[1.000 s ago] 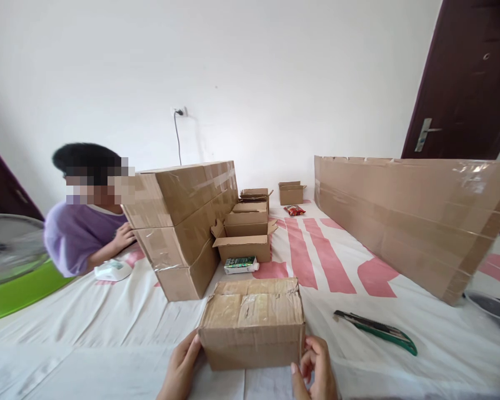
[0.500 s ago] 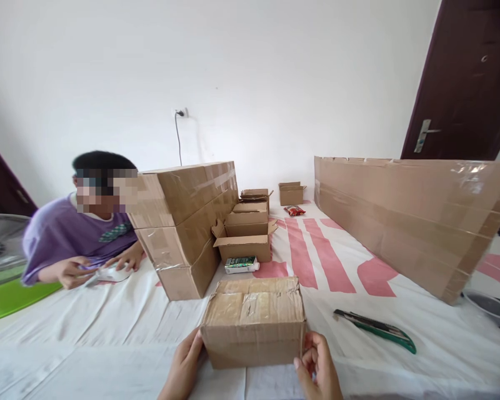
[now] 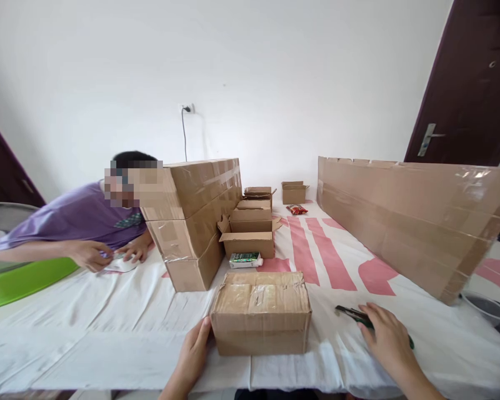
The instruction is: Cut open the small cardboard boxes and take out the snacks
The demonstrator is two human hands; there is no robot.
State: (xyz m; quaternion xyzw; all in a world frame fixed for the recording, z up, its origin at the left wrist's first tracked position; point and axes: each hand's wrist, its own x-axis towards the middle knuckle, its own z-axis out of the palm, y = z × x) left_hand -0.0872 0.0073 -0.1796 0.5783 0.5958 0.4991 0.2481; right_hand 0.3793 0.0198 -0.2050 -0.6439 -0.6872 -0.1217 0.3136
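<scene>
A closed, taped cardboard box (image 3: 260, 333) sits on the cloth in front of me. My left hand (image 3: 195, 345) holds its near left corner, with the thumb along the edge and the other fingers partly hidden. To the right, my right hand (image 3: 381, 333) spreads over a utility knife (image 3: 350, 312) with a green handle. The thumb and fingers lie apart on either side of the handle and hide most of it. The knife lies flat, its dark blade end pointing left.
Stacked cardboard boxes (image 3: 200, 233) stand at left, beside open boxes (image 3: 250, 244) and a small green-and-white carton (image 3: 245, 260). A long cardboard wall (image 3: 400, 222) runs along the right. A red packet (image 3: 296, 209) lies farther back. A person in purple (image 3: 75, 216) works at far left.
My right hand has left the box's right side and moved right, over the utility knife. My left hand stays at the box. The person at left has leaned nearer the stacked boxes.
</scene>
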